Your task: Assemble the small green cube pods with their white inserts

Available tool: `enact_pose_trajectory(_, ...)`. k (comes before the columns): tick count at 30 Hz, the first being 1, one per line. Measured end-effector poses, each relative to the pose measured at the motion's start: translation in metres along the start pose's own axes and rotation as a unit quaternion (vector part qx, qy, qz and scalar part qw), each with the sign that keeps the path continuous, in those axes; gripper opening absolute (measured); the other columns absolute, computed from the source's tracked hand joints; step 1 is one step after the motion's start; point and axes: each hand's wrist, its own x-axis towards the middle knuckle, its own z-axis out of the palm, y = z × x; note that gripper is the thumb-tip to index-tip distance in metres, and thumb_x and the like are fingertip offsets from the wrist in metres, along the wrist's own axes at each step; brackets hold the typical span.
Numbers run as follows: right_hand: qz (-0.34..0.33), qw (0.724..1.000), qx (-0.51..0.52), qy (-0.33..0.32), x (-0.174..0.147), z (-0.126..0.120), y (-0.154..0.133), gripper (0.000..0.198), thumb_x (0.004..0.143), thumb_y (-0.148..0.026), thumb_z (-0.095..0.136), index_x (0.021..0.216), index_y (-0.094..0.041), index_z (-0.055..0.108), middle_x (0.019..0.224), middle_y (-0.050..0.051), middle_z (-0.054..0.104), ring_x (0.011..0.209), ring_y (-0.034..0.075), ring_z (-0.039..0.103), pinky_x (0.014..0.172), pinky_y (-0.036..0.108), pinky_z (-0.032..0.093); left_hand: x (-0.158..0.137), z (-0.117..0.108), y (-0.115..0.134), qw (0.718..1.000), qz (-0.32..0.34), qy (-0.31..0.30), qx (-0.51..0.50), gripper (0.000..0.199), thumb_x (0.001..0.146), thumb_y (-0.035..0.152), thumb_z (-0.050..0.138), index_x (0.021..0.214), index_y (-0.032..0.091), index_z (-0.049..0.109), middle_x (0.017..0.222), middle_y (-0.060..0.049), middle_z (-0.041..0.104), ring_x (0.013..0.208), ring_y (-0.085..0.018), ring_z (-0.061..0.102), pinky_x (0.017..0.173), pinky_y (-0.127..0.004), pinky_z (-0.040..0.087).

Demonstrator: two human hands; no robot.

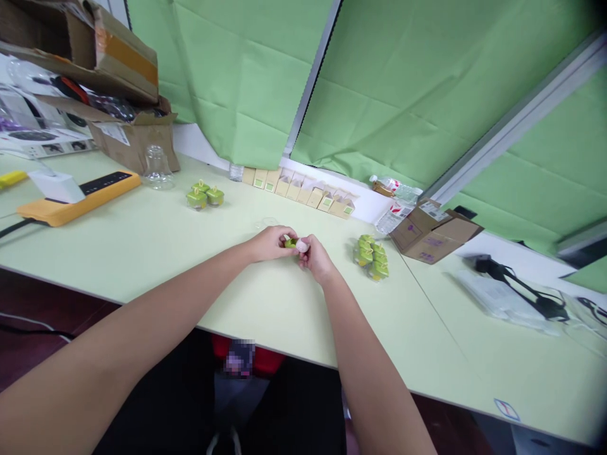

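Fingers (281, 231) around green piece (290, 242), whitish piece (301, 245)

Plastic containers (379, 261), smooth table (279, 300), cardboard box (427, 239) (matt)

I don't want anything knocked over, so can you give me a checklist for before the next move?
1. Left grip has the green piece: ok.
2. Right grip has the pale piece: ok.
3. The two pieces are fitted together: cannot tell, fingers partly hide them.
4. Space just beyond the left grip is free: not ok, clear plastic lies there.
5. Left cups and right cups are apart from both grips: ok.
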Motion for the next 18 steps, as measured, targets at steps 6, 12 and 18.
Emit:
enact_pose_trajectory(6,-0.002,0.997,0.065,-0.044,-0.001,-0.002,-0.006,0.034,0.068,-0.04,0.046,0.091,-0.02,0.061,0.055,-0.004,0.046,0.047,0.013,0.037,0.048,0.027,0.038,0.0,-0.003,0.005,0.99,0.087,0.076,0.084,0.031,0.07,0.023,0.066,0.101,0.02,0.067,0.104,-0.006,0.065,0.087,-0.017,0.061,0.076,-0.029,0.05)
enact_pose_trajectory(12,-0.153,0.944,-0.258,0.135,0.001,-0.013,0.001,0.023,0.072,-0.042,0.059,0.088,-0.026,0.063,0.069,-0.003,0.059,0.061,0.015,0.05,0.057,0.027,0.038,0.003,-0.01,0.0,0.984,0.068,0.129,0.103,0.032,0.074,0.024,0.063,0.105,0.019,0.064,0.109,-0.007,0.063,0.085,-0.016,0.06,0.079,-0.03,0.052)
enact_pose_trajectory(18,-0.181,0.858,-0.469,0.102,-0.005,-0.011,0.004,0.019,0.082,-0.043,0.059,0.083,-0.027,0.069,0.078,0.005,0.068,0.073,0.022,0.056,0.067,0.032,0.037,0.002,-0.005,-0.003,0.988,0.053,0.103,0.098,0.028,0.076,0.024,0.06,0.102,0.018,0.065,0.102,-0.005,0.065,0.076,-0.014,0.058,0.075,-0.029,0.05)
